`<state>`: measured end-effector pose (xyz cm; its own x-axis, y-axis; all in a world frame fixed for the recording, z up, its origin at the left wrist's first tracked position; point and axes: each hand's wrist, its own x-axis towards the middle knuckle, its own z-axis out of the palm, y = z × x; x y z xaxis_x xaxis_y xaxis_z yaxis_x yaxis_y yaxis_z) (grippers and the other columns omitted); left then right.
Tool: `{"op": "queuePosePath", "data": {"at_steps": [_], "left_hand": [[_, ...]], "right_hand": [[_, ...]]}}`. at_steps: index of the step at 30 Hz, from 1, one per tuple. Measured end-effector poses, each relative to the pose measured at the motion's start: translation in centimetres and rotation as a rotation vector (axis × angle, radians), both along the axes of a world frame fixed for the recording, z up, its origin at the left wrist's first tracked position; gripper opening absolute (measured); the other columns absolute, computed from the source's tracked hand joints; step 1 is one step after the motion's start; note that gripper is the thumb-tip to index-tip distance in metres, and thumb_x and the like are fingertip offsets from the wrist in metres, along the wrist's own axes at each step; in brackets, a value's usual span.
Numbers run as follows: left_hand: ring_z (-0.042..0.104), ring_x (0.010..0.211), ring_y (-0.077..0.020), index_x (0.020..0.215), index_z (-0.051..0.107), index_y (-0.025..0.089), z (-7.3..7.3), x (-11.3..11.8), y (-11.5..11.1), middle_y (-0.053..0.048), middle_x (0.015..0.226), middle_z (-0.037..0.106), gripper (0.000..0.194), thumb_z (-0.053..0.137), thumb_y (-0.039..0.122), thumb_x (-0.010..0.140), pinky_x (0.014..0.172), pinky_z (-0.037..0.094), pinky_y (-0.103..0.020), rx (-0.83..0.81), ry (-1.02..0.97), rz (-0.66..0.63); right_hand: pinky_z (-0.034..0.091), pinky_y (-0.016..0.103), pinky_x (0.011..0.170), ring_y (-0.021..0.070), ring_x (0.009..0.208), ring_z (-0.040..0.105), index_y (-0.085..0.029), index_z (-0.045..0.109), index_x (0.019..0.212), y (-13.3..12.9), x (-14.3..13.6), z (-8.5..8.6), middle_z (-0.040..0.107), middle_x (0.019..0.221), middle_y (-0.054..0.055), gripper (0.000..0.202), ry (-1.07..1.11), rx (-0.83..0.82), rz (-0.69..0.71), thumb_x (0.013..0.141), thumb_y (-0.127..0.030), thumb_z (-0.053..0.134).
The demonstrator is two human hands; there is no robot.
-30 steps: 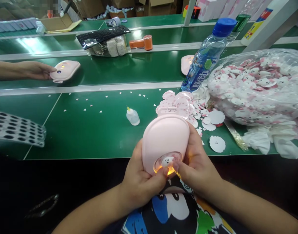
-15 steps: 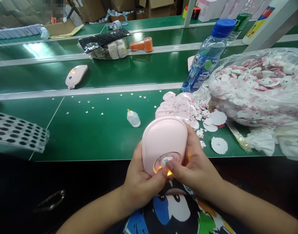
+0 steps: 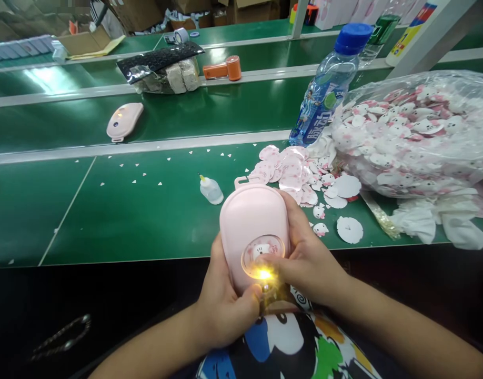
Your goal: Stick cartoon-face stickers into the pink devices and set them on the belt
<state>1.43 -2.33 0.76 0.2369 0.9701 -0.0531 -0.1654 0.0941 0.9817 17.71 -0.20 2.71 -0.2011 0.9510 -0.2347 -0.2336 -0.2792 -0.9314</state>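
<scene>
A pink rounded case (image 3: 254,213) with a loop at its top is held between both hands just off the bench's front edge. My left hand (image 3: 228,302) wraps its left side and lower edge, thumb near the bottom. My right hand (image 3: 310,258) grips the right side, its thumb lying over a round window (image 3: 263,246) with a printed cat face. A bright yellow light glows at the window's lower rim. Behind the case, pink and white paper stickers (image 3: 292,168) lie in a loose pile. A small bottle with a yellow tip (image 3: 211,190) rests to the left.
A blue-capped bottle (image 3: 324,87) stands tilted behind the stickers, beside a large clear bag of cut-outs (image 3: 419,137). Another pink case (image 3: 124,121) lies on the green conveyor. Farther back are an orange handheld item (image 3: 223,69) and a wrapped packet (image 3: 166,71).
The light at the window has become much brighter. The case is tilted slightly differently and its loop shows more. The perforated tray at the left has gone from view.
</scene>
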Motion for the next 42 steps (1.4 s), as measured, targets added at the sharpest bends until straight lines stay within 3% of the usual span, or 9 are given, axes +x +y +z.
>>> {"op": "queuePosePath", "data": {"at_steps": [3,6,9,14,24,29,31,39,42], "left_hand": [[0.066,0.102,-0.0285,0.132,0.037,0.024,-0.5,-0.2,0.3,-0.012,0.118,0.064,0.065,0.073,0.031,0.078,0.080,0.060,-0.038,-0.157,-0.137,-0.010],[0.066,0.103,-0.0308,0.133,0.040,0.023,-0.8,-0.4,0.5,-0.013,0.120,0.064,0.065,0.073,0.033,0.077,0.081,0.059,-0.041,-0.259,-0.269,0.013],[0.068,0.098,-0.0296,0.132,0.043,0.022,-0.7,-0.3,0.5,-0.012,0.117,0.065,0.065,0.074,0.033,0.076,0.078,0.059,-0.039,-0.288,-0.314,0.031],[0.069,0.096,-0.0274,0.123,0.050,0.023,-0.5,-0.4,0.2,-0.009,0.106,0.070,0.052,0.074,0.032,0.078,0.077,0.059,-0.036,-0.274,-0.330,0.007],[0.070,0.088,-0.0230,0.121,0.049,0.024,-1.0,-0.6,-0.2,-0.008,0.105,0.070,0.050,0.075,0.029,0.078,0.071,0.060,-0.030,-0.248,-0.285,0.019],[0.071,0.087,-0.0217,0.118,0.049,0.024,-0.7,-0.3,-0.2,-0.008,0.105,0.071,0.048,0.075,0.028,0.079,0.072,0.060,-0.030,-0.240,-0.281,0.022],[0.071,0.087,-0.0219,0.119,0.048,0.025,-0.6,-0.2,-0.2,-0.008,0.106,0.072,0.048,0.075,0.027,0.079,0.071,0.061,-0.030,-0.239,-0.274,0.031],[0.071,0.085,-0.0198,0.118,0.048,0.027,-0.3,0.1,-0.3,-0.006,0.104,0.072,0.049,0.076,0.026,0.078,0.072,0.061,-0.029,-0.176,-0.227,0.027],[0.071,0.083,-0.0191,0.117,0.047,0.026,-0.2,0.4,-0.2,-0.005,0.102,0.072,0.051,0.078,0.027,0.077,0.070,0.061,-0.028,-0.184,-0.196,0.036]], "right_hand": [[0.056,0.031,0.089,0.0207,0.116,0.058,-0.045,0.023,0.148,0.2,0.2,-0.1,0.046,0.143,0.001,0.099,-0.080,-0.027,0.010,0.072,-0.015,0.079],[0.055,0.036,0.093,0.0218,0.118,0.058,-0.044,0.004,0.153,0.1,0.7,-0.1,0.043,0.148,0.004,0.108,-0.008,-0.086,0.132,0.077,-0.018,0.076],[0.053,0.041,0.098,0.0220,0.118,0.058,-0.049,-0.005,0.152,-0.3,1.2,-0.3,0.036,0.154,0.002,0.107,0.069,-0.114,0.204,0.082,-0.020,0.071],[0.046,0.050,0.105,0.0272,0.129,0.050,-0.050,-0.010,0.150,-0.9,1.7,-0.8,0.019,0.162,-0.001,0.103,-0.043,-0.065,0.193,0.087,-0.028,0.068],[0.045,0.054,0.105,0.0304,0.131,0.048,-0.046,-0.015,0.149,-1.3,2.0,-0.7,0.015,0.163,0.000,0.100,-0.101,-0.040,0.232,0.089,-0.034,0.064],[0.023,0.056,0.118,0.0285,0.149,0.018,-0.046,-0.012,0.150,-1.4,2.2,-0.8,0.010,0.164,-0.006,0.093,-0.205,0.052,0.226,0.092,-0.040,0.060],[0.018,0.055,0.120,0.0276,0.150,0.012,-0.047,-0.009,0.150,-1.4,2.2,-0.8,0.008,0.165,-0.008,0.090,-0.229,0.064,0.218,0.092,-0.043,0.060],[0.024,0.049,0.120,0.0257,0.149,0.018,-0.044,-0.004,0.153,-1.5,1.7,-1.1,0.013,0.164,-0.007,0.088,-0.192,0.051,0.137,0.092,-0.046,0.060],[0.019,0.047,0.122,0.0231,0.150,0.014,-0.047,0.005,0.152,-1.5,1.6,-1.4,0.012,0.164,-0.011,0.080,-0.202,0.065,0.092,0.093,-0.045,0.058]]}}
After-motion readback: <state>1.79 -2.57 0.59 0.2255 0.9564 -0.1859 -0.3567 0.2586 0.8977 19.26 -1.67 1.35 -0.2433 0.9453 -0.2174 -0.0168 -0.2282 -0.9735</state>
